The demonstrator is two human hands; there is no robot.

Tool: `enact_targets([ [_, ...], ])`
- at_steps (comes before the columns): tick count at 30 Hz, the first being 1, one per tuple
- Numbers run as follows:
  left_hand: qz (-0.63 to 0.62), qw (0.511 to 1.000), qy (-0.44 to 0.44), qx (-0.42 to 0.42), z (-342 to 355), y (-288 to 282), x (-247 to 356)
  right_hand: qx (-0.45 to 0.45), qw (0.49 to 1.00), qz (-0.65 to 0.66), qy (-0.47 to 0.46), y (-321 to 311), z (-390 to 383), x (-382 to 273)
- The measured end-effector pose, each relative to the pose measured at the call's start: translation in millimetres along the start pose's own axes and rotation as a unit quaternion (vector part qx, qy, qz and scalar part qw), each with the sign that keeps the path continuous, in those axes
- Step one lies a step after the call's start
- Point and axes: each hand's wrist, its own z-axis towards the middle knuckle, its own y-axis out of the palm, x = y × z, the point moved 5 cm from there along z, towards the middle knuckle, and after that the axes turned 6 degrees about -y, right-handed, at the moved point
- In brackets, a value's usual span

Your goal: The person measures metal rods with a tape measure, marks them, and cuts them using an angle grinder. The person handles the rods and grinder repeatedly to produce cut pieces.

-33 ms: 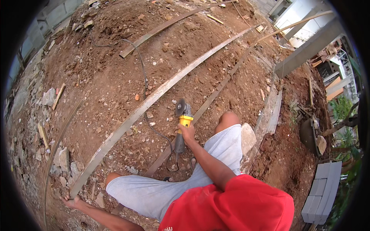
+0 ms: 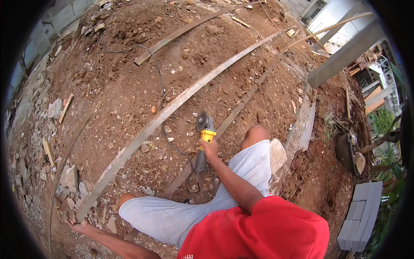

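Note:
My right hand (image 2: 208,147) is wrapped round the yellow and grey body of an angle grinder (image 2: 208,133), held above the dirt between my knees. Its dark disc (image 2: 202,120) points away from me, apart from any beam. At the lower left, my left hand (image 2: 79,226) grips the near end of a long, whitish-grey beam (image 2: 142,134) that runs diagonally to the far right; its fingers are partly hidden under that end. The grinder's black cord (image 2: 171,146) trails past my legs and under the beam.
A brown strip (image 2: 239,108) lies on the soil beneath the grinder. Another beam (image 2: 172,35) lies farther off, and a thin strip (image 2: 64,162) at left. Stones (image 2: 71,178) and wood pieces are scattered about. A concrete post (image 2: 340,56) stands right, beyond stacked grey blocks (image 2: 360,216).
My left hand and the beam's near end have shifted very slightly to the left. The right hand and grinder stay where they were.

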Motion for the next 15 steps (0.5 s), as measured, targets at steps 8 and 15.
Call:
enact_targets([
  [8,-0.176,0.969,0.013,-0.173,28,40,17,-0.010,1.000,0.008,-0.003,5,10,-6],
  [15,-0.086,0.993,-0.029,0.079,41,-35,-49,-0.001,0.999,0.030,-0.010,3,9,-3],
])
